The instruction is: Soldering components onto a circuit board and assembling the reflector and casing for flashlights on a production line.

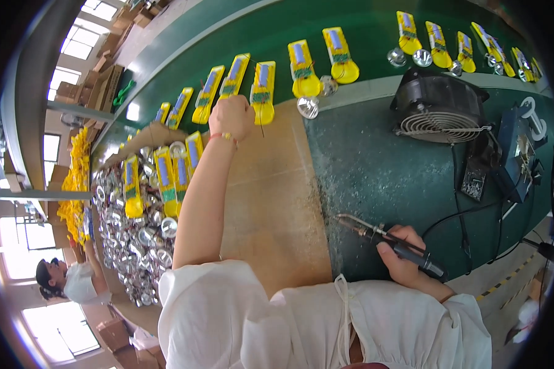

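1. The left hand (231, 117) reaches far across the desk (375, 166), fingers curled together at the near end of a yellow flashlight body (262, 92) lying in a row; whether it pinches that piece I cannot tell.
2. The right hand (403, 255) is wrapped tight around a black soldering iron (388, 237), tip pointing left, low over the near edge of the desk.
3. More yellow flashlight bodies (338, 55), each with a blue and green strip, lie side by side in a curved line along the green far strip.
4. A cardboard box (141, 215) on the left is heaped with shiny silver reflectors and a few yellow bodies.
5. A brown board (271, 203) covers the desk between the hands.
6. A black fan (440, 107) stands on the right, beyond the iron, with a black cable (461, 212) trailing near it.
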`<state>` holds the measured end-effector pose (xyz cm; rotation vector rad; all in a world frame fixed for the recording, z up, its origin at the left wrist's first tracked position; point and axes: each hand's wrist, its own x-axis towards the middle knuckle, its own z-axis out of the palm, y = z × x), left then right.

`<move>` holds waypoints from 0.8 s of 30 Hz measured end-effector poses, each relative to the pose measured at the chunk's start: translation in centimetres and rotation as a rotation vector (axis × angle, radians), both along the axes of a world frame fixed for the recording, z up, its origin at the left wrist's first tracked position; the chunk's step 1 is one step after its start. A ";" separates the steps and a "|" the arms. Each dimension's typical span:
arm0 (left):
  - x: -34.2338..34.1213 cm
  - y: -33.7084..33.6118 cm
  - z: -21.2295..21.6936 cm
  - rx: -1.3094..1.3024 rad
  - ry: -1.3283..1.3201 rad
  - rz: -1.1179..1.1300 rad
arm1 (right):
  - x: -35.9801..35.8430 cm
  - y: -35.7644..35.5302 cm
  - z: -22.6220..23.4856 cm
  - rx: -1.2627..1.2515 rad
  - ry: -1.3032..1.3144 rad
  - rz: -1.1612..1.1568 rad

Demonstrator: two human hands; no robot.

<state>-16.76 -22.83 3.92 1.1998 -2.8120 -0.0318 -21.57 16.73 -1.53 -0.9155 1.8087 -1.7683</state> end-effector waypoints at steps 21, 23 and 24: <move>24.1 18.5 -0.7 -0.230 0.093 -0.006 | 1.4 -0.1 -0.1 -0.071 -0.154 -0.121; 22.8 18.6 -0.1 -0.052 0.342 -0.001 | 1.9 0.3 0.4 -0.072 -0.139 -0.156; 22.2 19.1 0.5 -0.041 0.349 -0.008 | 2.2 0.6 0.8 -0.073 -0.137 -0.170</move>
